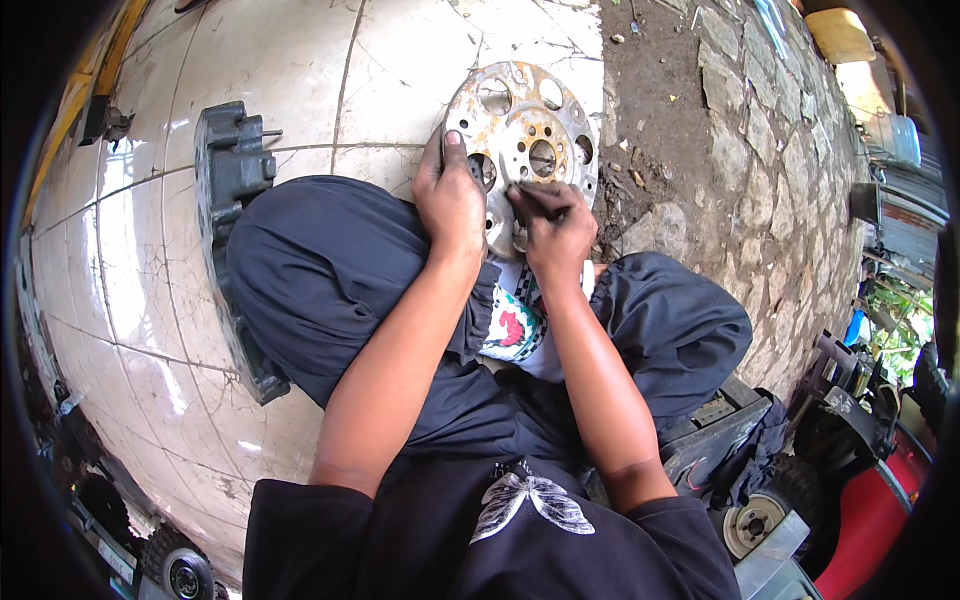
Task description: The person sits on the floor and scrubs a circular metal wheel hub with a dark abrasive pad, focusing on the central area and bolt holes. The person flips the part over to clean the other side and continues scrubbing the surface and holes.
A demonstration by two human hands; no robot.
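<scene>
A round metal flexplate [513, 125] stands tilted in front of me. Large round holes ring its face, smaller bolt holes surround the centre, and brown rust patches mark it. My left hand [452, 205] grips its left edge, the thumb lying on the face and the other fingers mostly hidden behind. Against the lower part of the face, below the centre hole, my right hand [560, 228] is closed with darkened fingertips pressed together. Whatever those fingertips may hold is hidden. Behind the plate's lower edge shows a patterned white cloth or sock [515, 325] between my legs.
A dark cast-metal housing [238, 150] with a protruding stud lies on the tiled floor [280, 70], left of my knee. Bare soil and stone paving [760, 180] lie to the right. A wheel [755, 525] and a red panel [865, 520] are at lower right, another wheel [185, 570] at lower left.
</scene>
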